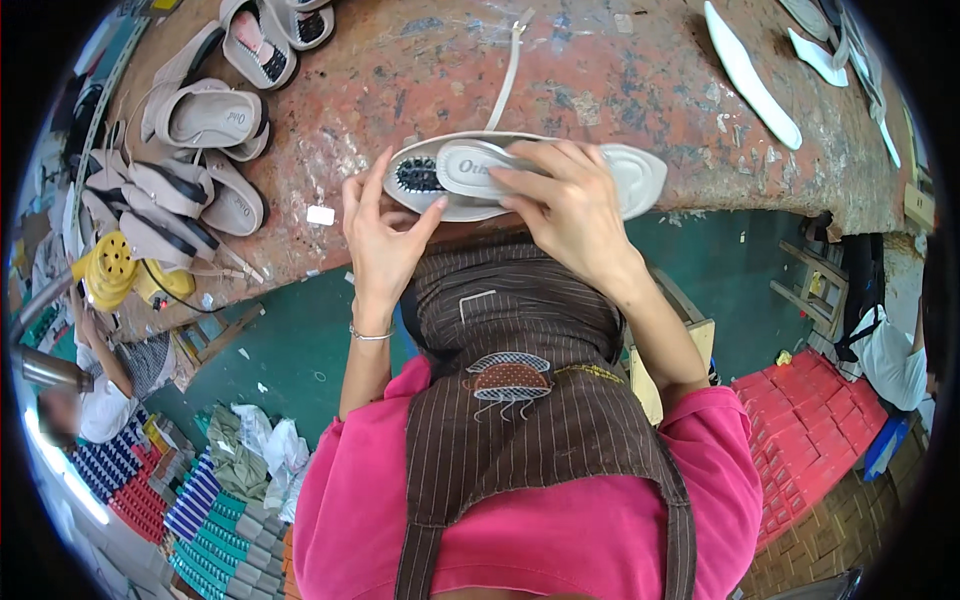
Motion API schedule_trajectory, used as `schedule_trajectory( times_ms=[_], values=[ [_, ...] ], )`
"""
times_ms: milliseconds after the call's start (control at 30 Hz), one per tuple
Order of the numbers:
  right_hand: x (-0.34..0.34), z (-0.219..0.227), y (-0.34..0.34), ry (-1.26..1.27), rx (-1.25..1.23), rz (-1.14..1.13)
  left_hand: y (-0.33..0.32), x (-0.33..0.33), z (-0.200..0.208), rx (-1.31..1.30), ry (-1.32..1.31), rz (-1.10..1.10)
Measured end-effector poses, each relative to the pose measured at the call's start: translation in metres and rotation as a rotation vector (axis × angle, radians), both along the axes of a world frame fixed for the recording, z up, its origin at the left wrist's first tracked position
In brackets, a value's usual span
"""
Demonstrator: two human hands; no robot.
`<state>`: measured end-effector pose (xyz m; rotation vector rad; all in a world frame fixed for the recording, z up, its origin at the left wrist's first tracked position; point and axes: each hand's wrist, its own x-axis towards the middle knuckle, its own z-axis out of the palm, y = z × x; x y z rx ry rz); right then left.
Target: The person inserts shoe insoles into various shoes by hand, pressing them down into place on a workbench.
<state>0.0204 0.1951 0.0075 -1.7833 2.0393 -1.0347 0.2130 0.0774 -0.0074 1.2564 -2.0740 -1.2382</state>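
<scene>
A light grey shoe (465, 213) lies sideways near the front edge of the worktable, its black inside showing at the heel. My left hand (385, 235) grips that heel end, thumb on the near rim and fingers on the far one. A pale grey insole (462, 170) with dark lettering sits partly inside the shoe. My right hand (575, 205) is closed on the insole, its fingers bent over the middle. Past the right hand a pale, tapered toe end shows. From the shoe's far side a thin strap (511, 75) with a buckle stretches across the table.
Several grey shoes (212, 115) crowd the table's left side, by yellow clogs (108, 270). White insole-shaped pieces (750, 75) lie at the right. A small white label (320, 215) is left of my hand. Red stacked pieces (800, 430) stand on the floor; a person (105, 400) is at left.
</scene>
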Motion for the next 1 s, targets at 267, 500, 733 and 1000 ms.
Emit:
schedule_trajectory(
  times_ms=[267, 500, 733, 1000],
  values=[
    [0.028, -0.029, -0.036, -0.173, -0.009, 0.035, 0.0, 0.007, -0.012, 0.052, 0.119, 0.044],
    [0.034, -0.03, -0.04, -0.105, 0.119, 0.062, -0.014, -0.003, -0.033, 0.177, 0.191, 0.291],
    [0.038, -0.033, -0.052, 0.035, 0.013, 0.329, -0.031, -0.007, -0.036, 0.156, 0.038, 0.237],
    [0.019, -0.007, -0.015, 0.384, 0.298, 0.258, -0.031, -0.008, -0.031, 0.135, 0.041, 0.223]
  ],
)
